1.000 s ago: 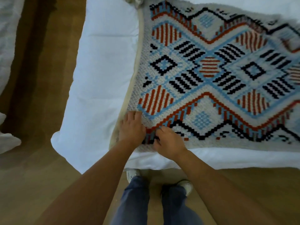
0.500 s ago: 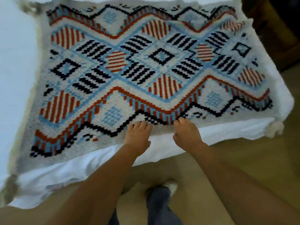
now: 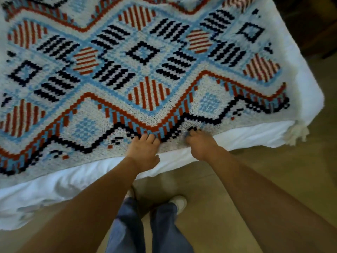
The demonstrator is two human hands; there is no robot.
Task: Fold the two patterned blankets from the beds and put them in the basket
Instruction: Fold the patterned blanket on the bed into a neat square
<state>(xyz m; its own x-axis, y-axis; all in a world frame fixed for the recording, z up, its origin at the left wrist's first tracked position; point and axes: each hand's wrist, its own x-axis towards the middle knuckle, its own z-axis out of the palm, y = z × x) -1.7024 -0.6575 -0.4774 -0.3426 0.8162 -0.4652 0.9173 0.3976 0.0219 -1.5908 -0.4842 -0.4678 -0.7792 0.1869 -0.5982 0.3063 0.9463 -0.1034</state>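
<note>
A: Head view, looking down – the patterned blanket (image 3: 142, 70) lies spread flat over the bed (image 3: 246, 136), filling the upper two thirds of the frame. Both hands sit on its near edge, at centre frame.

B: What are the hands doing?

A: The left hand (image 3: 143, 149) rests knuckles-up, fingers curled down onto the hem beside the black zigzag. The right hand (image 3: 201, 144) is just beside it, fingers curled at the same hem. The fingertips are blurred, so I cannot tell whether either hand has actually pinched the fabric or only presses on it.

B: So the fold hasn't started?

A: I judge not – the blanket is still one flat layer, and no basket shows anywhere in frame.

B: What could spoil it from here?

A: The hands are close together near the middle of the edge. Lifted from there, the two ends would likely sag and the fold would come out crooked. The knit looks heavy and loose, so a shallow pinch may slip.

B: Anything else?

A: The white sheet (image 3: 182, 157) lies directly beneath the hem, so a deep grab could gather it too. At the right of the frame the tassel (image 3: 297, 133) hangs off the bed corner, where it could catch as the blanket moves.
</note>
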